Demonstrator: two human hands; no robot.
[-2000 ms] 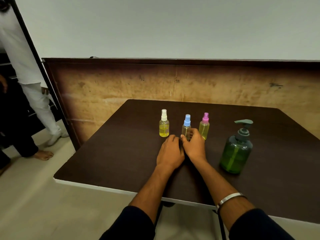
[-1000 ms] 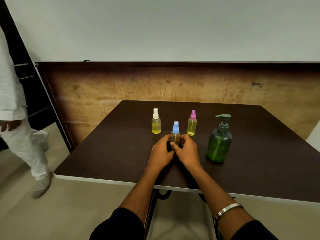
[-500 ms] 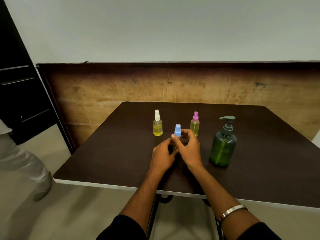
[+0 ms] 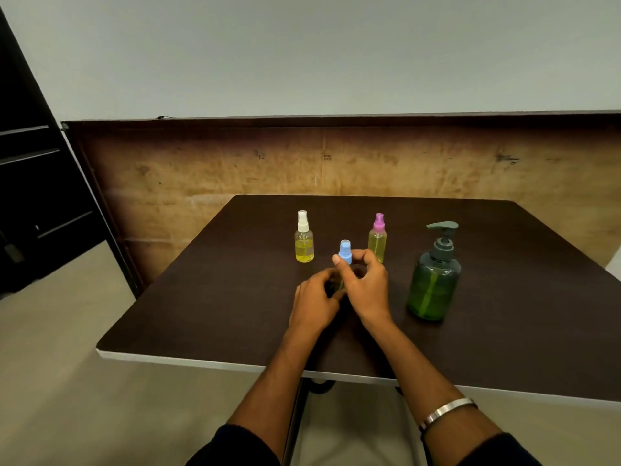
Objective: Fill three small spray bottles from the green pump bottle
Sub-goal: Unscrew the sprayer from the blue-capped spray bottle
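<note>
On the dark table [image 4: 524, 297] my left hand [image 4: 316, 301] grips the body of a small blue-capped spray bottle [image 4: 345, 251], and my right hand [image 4: 366, 284] pinches it at the blue cap with thumb and fingers. Its body is mostly hidden by my fingers. Behind it stand a white-capped spray bottle [image 4: 304, 238] with yellow liquid on the left and a pink-capped spray bottle [image 4: 377, 237] with yellow liquid on the right. The green pump bottle [image 4: 434, 280] stands upright to the right of my right hand, apart from it.
A brown wooden panel [image 4: 336, 163] runs behind the table under a grey wall. A dark cabinet [image 4: 37, 183] stands at the left. The table's white front edge [image 4: 201, 361] lies near me, with floor below.
I drew the blue-capped bottle out of the row toward me and took it in both hands; my right fingers have moved up to its cap. A person walking at the left has left the view.
</note>
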